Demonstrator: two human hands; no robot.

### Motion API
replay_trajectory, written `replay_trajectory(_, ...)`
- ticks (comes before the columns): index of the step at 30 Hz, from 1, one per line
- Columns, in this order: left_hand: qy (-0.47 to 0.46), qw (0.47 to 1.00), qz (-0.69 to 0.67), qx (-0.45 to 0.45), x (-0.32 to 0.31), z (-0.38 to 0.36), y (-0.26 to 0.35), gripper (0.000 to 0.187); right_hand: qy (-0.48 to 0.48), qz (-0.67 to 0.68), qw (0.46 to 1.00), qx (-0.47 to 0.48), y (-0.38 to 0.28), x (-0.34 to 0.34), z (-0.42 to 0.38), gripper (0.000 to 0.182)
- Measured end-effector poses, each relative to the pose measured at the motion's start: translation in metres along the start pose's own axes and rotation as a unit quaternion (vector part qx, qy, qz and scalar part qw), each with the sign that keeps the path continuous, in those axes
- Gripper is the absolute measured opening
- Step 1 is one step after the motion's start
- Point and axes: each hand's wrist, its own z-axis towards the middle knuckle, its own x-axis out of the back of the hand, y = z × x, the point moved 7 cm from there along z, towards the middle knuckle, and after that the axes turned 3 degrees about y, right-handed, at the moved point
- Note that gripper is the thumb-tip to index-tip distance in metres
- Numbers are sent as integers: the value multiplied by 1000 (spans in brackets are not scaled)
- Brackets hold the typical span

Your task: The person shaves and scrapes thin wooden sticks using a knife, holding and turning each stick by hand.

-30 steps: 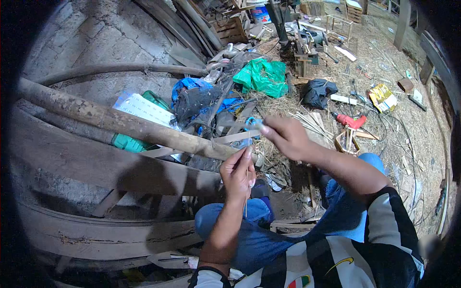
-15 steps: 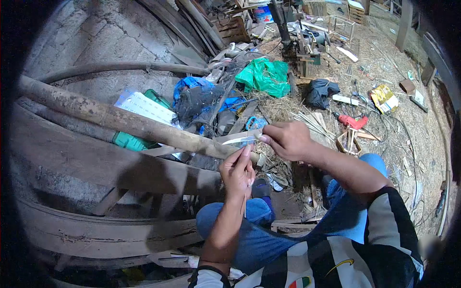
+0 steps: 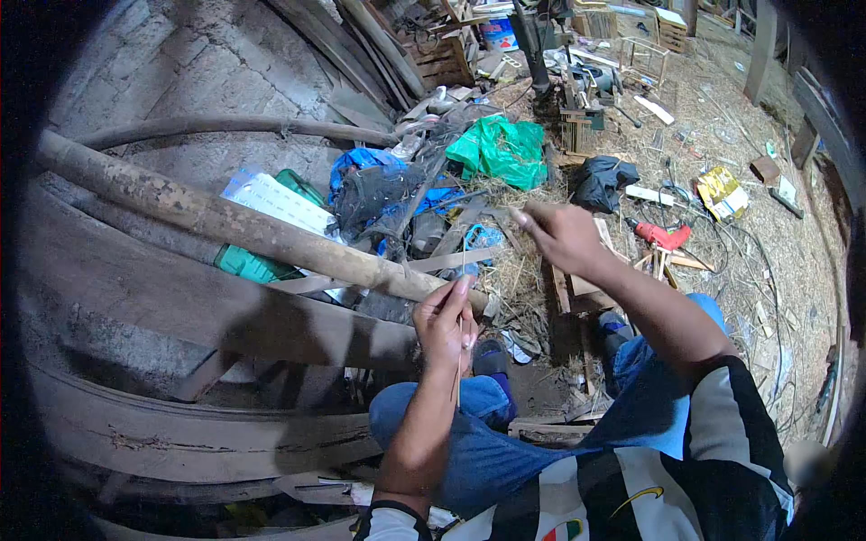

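Observation:
My left hand (image 3: 442,323) pinches a thin, light stick (image 3: 459,389) that runs down along the wrist and stands roughly upright between thumb and fingers. Up and to the right, my right hand (image 3: 566,239) is closed around a knife, its blade only a faint blur to the left of the fingertips. The two hands are apart. Just behind my left hand lies the end of a long round pole (image 3: 262,234).
A red drill (image 3: 661,234), a black bag (image 3: 603,183) and a yellow packet (image 3: 722,192) lie on the straw-covered ground at the right. Beyond the pole are a green plastic bag (image 3: 501,151) and blue cloth. Wooden boards (image 3: 180,316) fill the left.
My right hand has moved up and right, taking the knife away from the stick and my left hand. The left hand has hardly moved and still pinches the stick.

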Motion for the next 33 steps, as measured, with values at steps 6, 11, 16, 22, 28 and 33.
replay_trajectory(6, 36, 999, 32, -18, -3, 2, -1, 19, -47, 45, 992, 104, -52, -10, -29, 31)
replay_trajectory(11, 41, 999, 16, -27, -5, 2, -2, 20, -68, 69, 987, 125, -62, -11, -33, 31)
replay_trajectory(16, 44, 999, 17, -25, -3, 3, -3, 20, -47, 17, 995, 87, -37, -16, -23, 33)
replay_trajectory(22, 35, 998, 29, -42, -4, 0, 1, 23, -54, -14, 998, 24, -16, -6, -4, 37)
replay_trajectory(28, 58, 996, 63, -40, -3, 0, -3, 21, -48, 48, 989, 131, -53, -13, -30, 31)
replay_trajectory(33, 56, 995, 70, -51, -1, -2, -3, 21, -38, -4, 999, 33, -16, -13, -7, 34)
